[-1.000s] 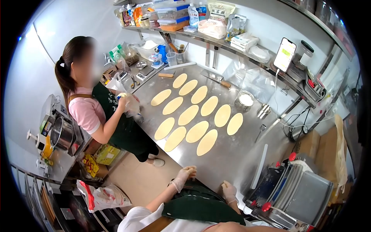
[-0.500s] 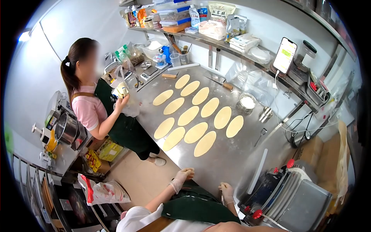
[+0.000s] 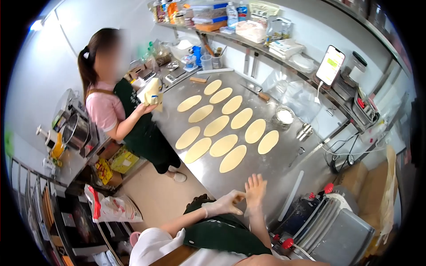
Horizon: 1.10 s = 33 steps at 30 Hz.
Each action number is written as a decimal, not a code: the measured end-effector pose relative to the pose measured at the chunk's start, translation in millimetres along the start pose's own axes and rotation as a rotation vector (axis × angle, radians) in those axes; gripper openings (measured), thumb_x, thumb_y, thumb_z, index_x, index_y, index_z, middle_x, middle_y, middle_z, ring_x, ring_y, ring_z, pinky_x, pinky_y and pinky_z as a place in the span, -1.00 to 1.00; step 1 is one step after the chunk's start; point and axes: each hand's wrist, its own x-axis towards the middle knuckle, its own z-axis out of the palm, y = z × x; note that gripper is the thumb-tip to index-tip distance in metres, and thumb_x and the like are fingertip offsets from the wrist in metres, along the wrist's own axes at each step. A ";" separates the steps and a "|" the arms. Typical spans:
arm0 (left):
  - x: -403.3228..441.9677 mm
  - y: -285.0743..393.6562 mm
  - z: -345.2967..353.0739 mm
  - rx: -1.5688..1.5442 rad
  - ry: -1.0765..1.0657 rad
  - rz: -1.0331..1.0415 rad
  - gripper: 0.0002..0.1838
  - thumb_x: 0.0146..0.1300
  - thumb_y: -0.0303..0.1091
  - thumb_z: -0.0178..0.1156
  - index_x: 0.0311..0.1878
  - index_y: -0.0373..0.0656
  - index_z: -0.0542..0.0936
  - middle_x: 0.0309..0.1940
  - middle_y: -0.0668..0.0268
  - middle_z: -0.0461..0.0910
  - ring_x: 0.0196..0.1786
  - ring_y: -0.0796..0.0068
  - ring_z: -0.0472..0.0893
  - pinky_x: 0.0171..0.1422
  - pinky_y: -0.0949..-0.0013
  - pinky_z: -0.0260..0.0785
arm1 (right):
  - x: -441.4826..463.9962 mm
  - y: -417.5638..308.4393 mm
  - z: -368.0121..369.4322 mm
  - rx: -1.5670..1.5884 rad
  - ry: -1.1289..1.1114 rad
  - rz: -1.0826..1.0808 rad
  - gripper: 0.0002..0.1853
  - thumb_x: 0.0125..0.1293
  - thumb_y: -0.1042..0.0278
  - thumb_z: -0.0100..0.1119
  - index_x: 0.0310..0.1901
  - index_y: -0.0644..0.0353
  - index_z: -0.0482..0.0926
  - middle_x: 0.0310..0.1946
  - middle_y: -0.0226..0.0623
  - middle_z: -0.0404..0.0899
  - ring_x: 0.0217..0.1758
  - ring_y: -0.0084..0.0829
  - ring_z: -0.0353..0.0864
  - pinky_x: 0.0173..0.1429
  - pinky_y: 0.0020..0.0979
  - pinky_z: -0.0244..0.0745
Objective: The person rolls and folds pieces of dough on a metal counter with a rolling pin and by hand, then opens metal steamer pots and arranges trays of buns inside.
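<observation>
My left hand (image 3: 225,203), in a thin whitish glove, is at the table's near edge with thumb and fingers curved apart; nothing shows between them. Close beside it, my right hand (image 3: 255,191) is raised with its fingers spread, holding nothing. Whether a clear glove covers the right hand, I cannot tell. Beyond both hands, several flat oval dough pieces (image 3: 233,158) lie in slanting rows on the steel table (image 3: 270,170). A white rod (image 3: 291,196) lies to the right of my right hand.
On the left, a co-worker (image 3: 128,106) holds a pale packet (image 3: 152,91). A roller machine (image 3: 326,230) stands at the right. Farther back are a knife (image 3: 262,95), a bowl of white powder (image 3: 284,115) and a metal cup (image 3: 305,131). A phone (image 3: 330,65) is propped on the shelf.
Both my hands have come together, the left moving right and the right rising with its fingers spreading. The co-worker's packet has shifted right and slightly down in view. The camera view has shifted slightly.
</observation>
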 end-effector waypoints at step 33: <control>-85.1 -10.4 -24.8 0.474 -0.208 0.562 -0.74 0.11 -0.29 0.35 -0.09 -0.02 0.71 -0.14 0.28 0.62 -0.04 0.24 0.64 -0.04 0.21 0.56 | -109.4 81.1 53.7 -1.945 0.778 -0.876 -0.13 0.31 -0.19 0.05 0.57 0.02 0.09 0.55 -0.02 0.10 0.63 0.11 -0.05 0.55 0.32 -0.24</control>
